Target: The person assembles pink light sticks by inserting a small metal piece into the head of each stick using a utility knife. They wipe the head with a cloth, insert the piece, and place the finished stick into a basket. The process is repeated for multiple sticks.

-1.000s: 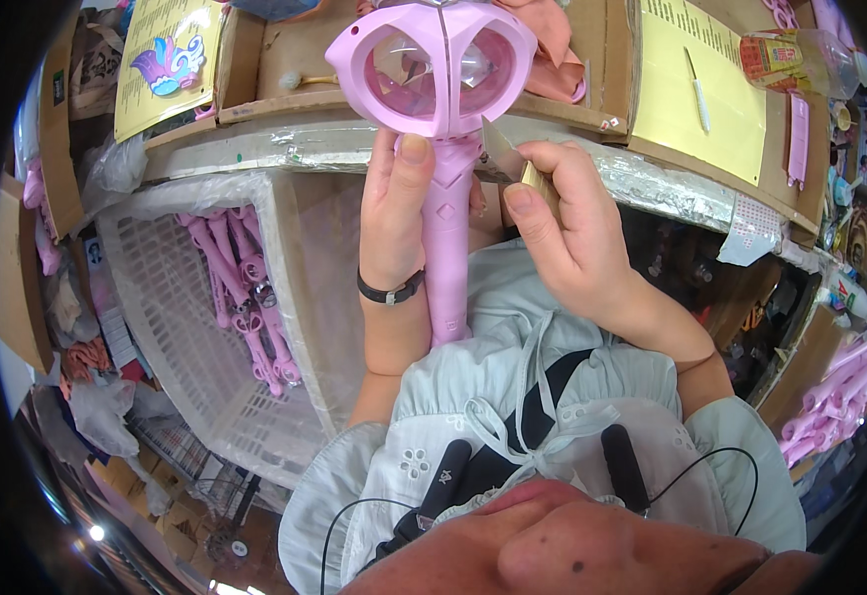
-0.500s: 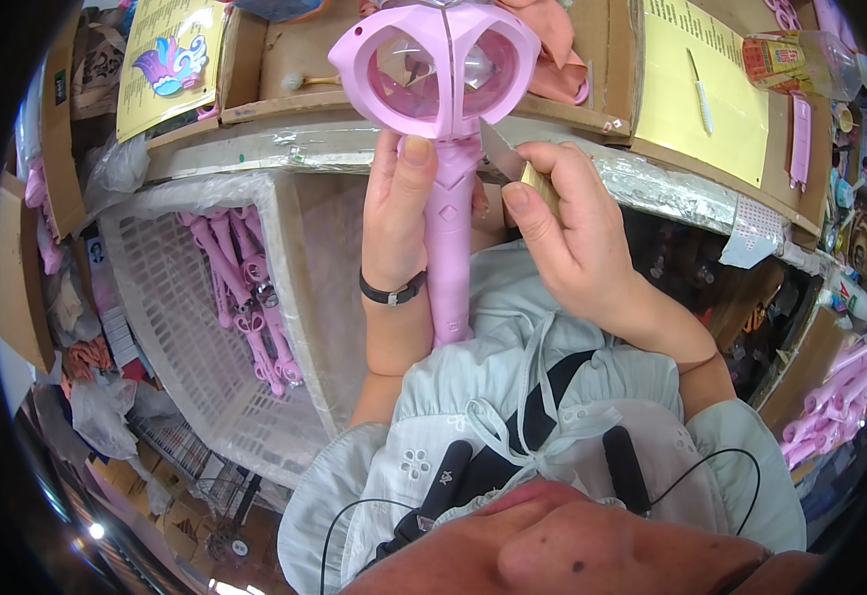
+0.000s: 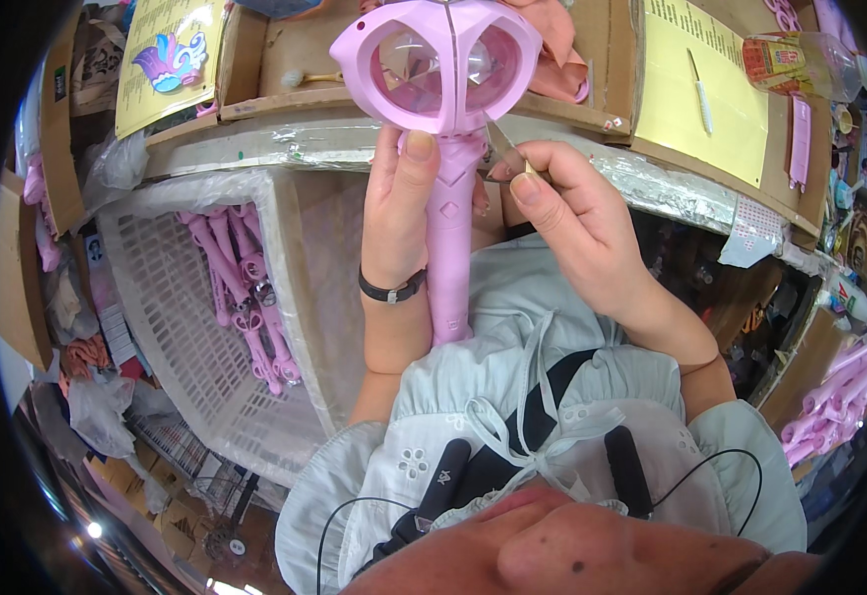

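A pink plastic toy wand (image 3: 449,238) stands upright in front of me, its handle's lower end against my clothes. Its wide head has clear rounded windows with something shiny inside. My left hand (image 3: 402,198) is closed around the handle just below the head, thumb lying along the front. In my right hand (image 3: 577,213) is a small knife (image 3: 502,147), pinched between thumb and fingers. The blade's tip points up at the underside of the wand's head, near the neck; whether it touches, I cannot tell. Most of the knife's handle is hidden by my fingers.
Beyond the wand runs a workbench edge (image 3: 285,147) with cardboard trays. A white plastic crate (image 3: 185,397) holding several pink wands stands at the left. On the right lie a thin white-handled tool (image 3: 702,99), a clear bottle (image 3: 810,65) and stacked pink parts (image 3: 840,397).
The knife and my right fingers have turned slightly, so less of its handle shows. The wand's head has shifted a little to the left and tilted; my left hand keeps its hold.
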`<state>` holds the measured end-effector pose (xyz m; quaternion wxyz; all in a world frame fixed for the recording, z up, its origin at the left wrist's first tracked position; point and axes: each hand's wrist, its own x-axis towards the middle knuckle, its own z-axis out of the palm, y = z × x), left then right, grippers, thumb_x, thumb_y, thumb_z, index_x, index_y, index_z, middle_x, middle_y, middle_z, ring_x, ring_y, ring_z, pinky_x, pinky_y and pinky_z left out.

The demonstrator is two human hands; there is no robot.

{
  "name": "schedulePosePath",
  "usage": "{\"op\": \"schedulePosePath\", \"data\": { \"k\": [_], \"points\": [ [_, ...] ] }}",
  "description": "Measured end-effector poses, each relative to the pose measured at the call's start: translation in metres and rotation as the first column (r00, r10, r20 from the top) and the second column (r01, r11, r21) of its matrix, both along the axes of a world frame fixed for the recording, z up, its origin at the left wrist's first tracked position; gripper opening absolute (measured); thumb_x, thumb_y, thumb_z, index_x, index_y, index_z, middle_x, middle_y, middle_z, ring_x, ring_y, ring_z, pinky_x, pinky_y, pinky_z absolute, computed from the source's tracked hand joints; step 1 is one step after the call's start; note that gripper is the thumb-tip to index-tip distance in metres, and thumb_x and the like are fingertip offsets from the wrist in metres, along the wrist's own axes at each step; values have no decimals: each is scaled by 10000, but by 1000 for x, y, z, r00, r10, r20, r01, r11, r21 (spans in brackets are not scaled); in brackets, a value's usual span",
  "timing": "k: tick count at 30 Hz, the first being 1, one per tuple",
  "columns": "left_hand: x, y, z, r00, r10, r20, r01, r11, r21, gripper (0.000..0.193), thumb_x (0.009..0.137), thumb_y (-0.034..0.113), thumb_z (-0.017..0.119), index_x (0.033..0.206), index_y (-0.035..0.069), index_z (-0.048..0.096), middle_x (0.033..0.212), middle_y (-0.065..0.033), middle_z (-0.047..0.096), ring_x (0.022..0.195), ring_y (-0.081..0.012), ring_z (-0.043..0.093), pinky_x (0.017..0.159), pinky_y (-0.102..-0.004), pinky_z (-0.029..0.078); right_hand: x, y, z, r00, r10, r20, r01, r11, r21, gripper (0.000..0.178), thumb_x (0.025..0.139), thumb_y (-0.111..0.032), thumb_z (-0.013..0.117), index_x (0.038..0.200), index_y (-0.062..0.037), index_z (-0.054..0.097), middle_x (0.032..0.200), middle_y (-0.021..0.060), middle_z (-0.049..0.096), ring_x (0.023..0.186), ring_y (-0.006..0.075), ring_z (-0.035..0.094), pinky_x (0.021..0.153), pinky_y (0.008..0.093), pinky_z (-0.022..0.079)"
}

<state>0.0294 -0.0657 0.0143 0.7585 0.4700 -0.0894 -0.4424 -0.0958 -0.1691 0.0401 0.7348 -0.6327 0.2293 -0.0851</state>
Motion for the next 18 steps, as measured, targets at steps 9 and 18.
{"op": "schedulePosePath", "data": {
  "k": [9, 18],
  "points": [
    [0, -2, -1, 1000, 4, 28, -4, 1000, 5, 479, 902, 382, 537, 1203, 39, 392, 938, -105, 585, 613, -149, 583, 525, -260, 491, 2, 4, -1, 999, -53, 1, 53, 999, -12, 249, 966, -193, 451, 1082, 21, 506, 955, -1, 529, 824, 37, 449, 738, 171, 378],
    [0, 0, -2, 1000, 4, 21, -4, 1000, 12, 461, 902, 378, 539, 1181, 38, 403, 920, -100, 586, 607, -141, 578, 521, -256, 484, 4, 8, -7, 994, -100, 36, 102, 992, -70, 241, 967, -192, 451, 1082, 14, 501, 872, -26, 506, 767, 26, 430, 688, 168, 380]
  ]
}}
